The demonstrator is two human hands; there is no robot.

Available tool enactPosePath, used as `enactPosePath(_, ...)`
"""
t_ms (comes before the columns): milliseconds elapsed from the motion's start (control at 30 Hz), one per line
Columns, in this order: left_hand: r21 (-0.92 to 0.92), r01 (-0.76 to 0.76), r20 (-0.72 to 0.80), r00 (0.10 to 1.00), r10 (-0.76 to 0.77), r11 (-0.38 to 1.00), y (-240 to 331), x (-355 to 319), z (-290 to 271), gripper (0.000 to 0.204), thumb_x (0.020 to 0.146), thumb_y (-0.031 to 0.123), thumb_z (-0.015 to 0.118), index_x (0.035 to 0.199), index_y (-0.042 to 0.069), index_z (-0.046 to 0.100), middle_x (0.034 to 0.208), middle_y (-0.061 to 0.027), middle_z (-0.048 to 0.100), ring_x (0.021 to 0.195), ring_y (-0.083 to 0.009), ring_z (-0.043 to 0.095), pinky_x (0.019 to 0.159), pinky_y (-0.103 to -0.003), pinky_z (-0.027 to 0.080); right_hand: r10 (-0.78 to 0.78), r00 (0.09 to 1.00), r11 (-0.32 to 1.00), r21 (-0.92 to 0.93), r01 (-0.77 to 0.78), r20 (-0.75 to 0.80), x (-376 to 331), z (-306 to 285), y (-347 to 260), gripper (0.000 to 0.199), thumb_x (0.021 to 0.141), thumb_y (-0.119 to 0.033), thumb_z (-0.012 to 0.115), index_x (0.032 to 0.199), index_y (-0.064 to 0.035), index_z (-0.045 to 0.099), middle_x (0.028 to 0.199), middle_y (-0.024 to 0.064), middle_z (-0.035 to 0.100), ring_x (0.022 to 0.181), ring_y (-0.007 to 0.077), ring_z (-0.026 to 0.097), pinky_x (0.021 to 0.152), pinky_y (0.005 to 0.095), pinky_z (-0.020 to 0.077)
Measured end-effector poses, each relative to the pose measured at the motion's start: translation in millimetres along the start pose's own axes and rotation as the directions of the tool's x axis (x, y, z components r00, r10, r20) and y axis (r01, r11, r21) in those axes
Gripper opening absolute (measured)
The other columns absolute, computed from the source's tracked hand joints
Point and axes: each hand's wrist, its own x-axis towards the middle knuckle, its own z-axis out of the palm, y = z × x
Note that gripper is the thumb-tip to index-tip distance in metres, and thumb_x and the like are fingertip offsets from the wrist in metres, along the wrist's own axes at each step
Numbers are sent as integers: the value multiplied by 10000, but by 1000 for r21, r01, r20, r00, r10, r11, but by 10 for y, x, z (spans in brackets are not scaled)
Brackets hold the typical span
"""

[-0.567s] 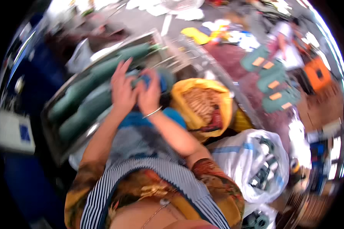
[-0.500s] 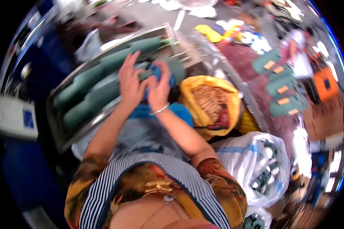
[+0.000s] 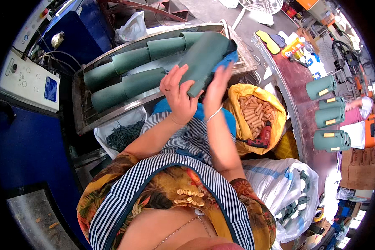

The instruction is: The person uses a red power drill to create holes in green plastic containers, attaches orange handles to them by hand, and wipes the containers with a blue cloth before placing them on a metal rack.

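A dark green, rounded plastic shell [image 3: 204,52] with a short neck is tilted over the tray of green shells. My left hand [image 3: 180,98] is at its near end, with the neck between thumb and fingers. My right hand [image 3: 216,89] is beside the shell's right side, its fingers smeared by motion. A blue, cloth-like thing [image 3: 230,59] shows at those fingertips, against the shell's dark opening. Whether the right fingers grip it does not show. More green shells [image 3: 131,59] lie in two rows in the metal-edged tray [image 3: 133,103].
A yellow sack [image 3: 280,121] of small brown tubes, with a red power tool [image 3: 261,136], stands right of my lap. Behind it, a long table [image 3: 296,89] carries stacked green shells [image 3: 329,118]. A white sack [image 3: 262,175] is at lower right; a blue machine [image 3: 27,146] stands left.
The view has shifted and sharpened. A green shell now stands tilted up between my hands, above the others. My hands have moved slightly apart, the right one with the blue thing toward the shell's far right.
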Motion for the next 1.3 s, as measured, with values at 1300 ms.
enactPosePath(1300,-521,776,847,417,-330,-355,-201,-137,-130,372,981,372,558,1158,47,525,1188,-82,593,1068,-181,571,937,-338,468,368,561,35,592,-806,742,-1226,-886,-343,552,1040,-366,334,1491,-51,289,1546,92,337,1406,280,339,1152,491,262)
